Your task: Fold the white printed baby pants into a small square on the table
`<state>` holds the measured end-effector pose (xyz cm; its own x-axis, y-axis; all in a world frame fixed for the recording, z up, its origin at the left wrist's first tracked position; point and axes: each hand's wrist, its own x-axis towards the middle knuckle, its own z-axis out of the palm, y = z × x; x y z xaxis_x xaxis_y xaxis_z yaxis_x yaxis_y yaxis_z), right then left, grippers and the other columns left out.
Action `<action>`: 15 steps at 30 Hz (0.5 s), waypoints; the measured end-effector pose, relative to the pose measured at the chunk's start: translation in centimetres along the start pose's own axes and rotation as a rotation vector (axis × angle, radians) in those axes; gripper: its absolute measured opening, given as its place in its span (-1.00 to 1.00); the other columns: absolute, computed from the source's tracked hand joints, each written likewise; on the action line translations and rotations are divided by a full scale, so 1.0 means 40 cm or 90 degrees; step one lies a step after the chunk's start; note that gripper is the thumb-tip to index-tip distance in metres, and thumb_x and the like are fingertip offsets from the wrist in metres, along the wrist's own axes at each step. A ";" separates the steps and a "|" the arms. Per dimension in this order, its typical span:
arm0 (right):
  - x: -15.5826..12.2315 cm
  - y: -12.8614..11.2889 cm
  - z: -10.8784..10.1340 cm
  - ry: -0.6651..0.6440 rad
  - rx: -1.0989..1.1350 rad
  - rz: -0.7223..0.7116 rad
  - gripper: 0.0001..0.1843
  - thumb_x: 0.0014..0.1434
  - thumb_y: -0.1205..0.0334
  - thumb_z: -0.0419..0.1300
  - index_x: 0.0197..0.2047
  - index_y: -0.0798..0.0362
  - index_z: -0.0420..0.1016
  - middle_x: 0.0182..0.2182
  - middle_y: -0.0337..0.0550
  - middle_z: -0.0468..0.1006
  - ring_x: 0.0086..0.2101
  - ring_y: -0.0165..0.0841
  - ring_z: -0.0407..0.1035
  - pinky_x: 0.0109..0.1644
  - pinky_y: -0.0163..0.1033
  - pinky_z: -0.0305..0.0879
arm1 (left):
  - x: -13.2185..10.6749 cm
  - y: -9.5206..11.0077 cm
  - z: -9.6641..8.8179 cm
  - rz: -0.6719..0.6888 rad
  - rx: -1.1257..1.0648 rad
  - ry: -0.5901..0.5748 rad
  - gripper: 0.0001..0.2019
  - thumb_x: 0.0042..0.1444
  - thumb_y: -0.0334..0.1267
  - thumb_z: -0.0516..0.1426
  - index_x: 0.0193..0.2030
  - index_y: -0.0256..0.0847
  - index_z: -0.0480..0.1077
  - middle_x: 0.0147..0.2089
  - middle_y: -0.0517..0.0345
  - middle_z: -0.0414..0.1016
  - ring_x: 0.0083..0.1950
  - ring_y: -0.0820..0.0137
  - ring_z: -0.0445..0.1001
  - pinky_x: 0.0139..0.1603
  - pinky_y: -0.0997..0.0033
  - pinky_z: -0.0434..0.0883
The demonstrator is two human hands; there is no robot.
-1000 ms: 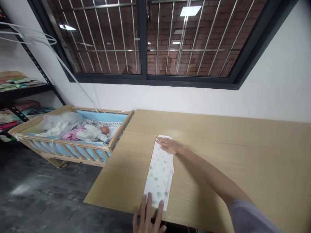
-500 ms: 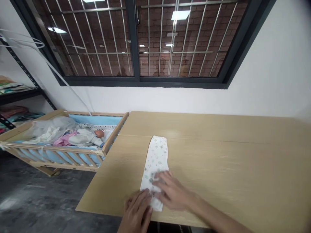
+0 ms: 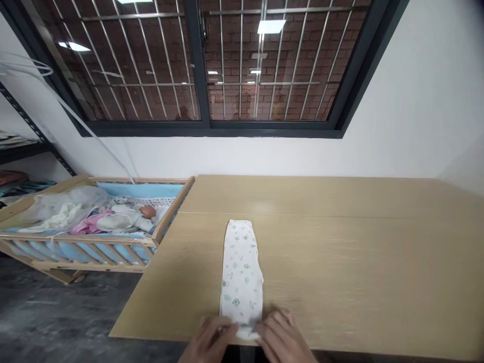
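Observation:
A narrow folded white baby garment (image 3: 241, 272) with small green prints lies lengthwise on the wooden table (image 3: 340, 252). My left hand (image 3: 212, 339) and my right hand (image 3: 282, 337) are both at its near end by the table's front edge. Their fingers curl onto the cloth's near hem, which is slightly bunched between them. The far end of the garment lies flat and free.
A wooden crib (image 3: 94, 227) with blue lining stands left of the table, holding a baby doll (image 3: 130, 217) and loose cloths. A dark shelf (image 3: 18, 161) with stacked fabrics is at far left. A barred window (image 3: 204, 65) fills the wall behind.
My right hand slid from the garment's far end down to its near end, joining my left hand there. The view shifted left and slightly down.

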<state>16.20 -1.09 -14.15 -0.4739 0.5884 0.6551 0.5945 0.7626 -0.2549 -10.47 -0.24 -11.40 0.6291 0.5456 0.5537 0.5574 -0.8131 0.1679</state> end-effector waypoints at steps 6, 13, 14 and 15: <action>0.218 0.151 -0.072 -0.040 0.130 0.230 -0.82 0.50 0.18 0.02 -0.04 -0.04 0.45 -0.19 -0.13 0.56 -0.15 -0.16 0.43 0.00 -0.04 0.31 | 0.244 -0.143 0.022 -0.190 -0.005 0.058 -0.76 0.41 -0.26 0.03 0.10 -0.13 0.45 0.02 0.07 0.61 0.06 0.31 0.56 0.13 0.28 0.49; 0.451 0.449 0.076 -0.047 0.097 0.437 -0.87 0.38 0.30 0.09 -0.20 0.02 0.45 -0.28 -0.16 0.59 -0.26 -0.25 0.47 -0.16 -0.23 0.35 | 0.532 -0.367 0.122 -0.388 0.038 -0.066 -0.79 0.35 -0.38 0.06 -0.02 -0.18 0.51 -0.01 0.02 0.63 0.03 0.29 0.56 0.04 0.35 0.43; 0.463 0.472 0.098 -0.055 0.086 0.454 -0.88 0.36 0.33 0.10 -0.21 0.02 0.45 -0.29 -0.15 0.60 -0.27 -0.25 0.47 -0.17 -0.24 0.35 | 0.547 -0.383 0.137 -0.408 0.047 -0.078 -0.80 0.34 -0.39 0.07 -0.03 -0.19 0.51 -0.04 0.00 0.63 0.00 0.28 0.57 0.00 0.36 0.43; 0.471 0.489 0.116 -0.062 0.079 0.464 -0.88 0.34 0.36 0.11 -0.22 0.03 0.46 -0.29 -0.14 0.60 -0.27 -0.25 0.48 -0.18 -0.24 0.35 | 0.557 -0.391 0.149 -0.426 0.058 -0.090 -0.80 0.33 -0.40 0.07 -0.04 -0.19 0.51 -0.06 -0.01 0.64 -0.02 0.28 0.58 -0.03 0.36 0.42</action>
<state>15.87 26.14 -10.11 -0.0468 0.9732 0.2250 0.7055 0.1916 -0.6823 -1.94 25.84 -6.56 0.1951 0.9502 0.2430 0.8897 -0.2757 0.3638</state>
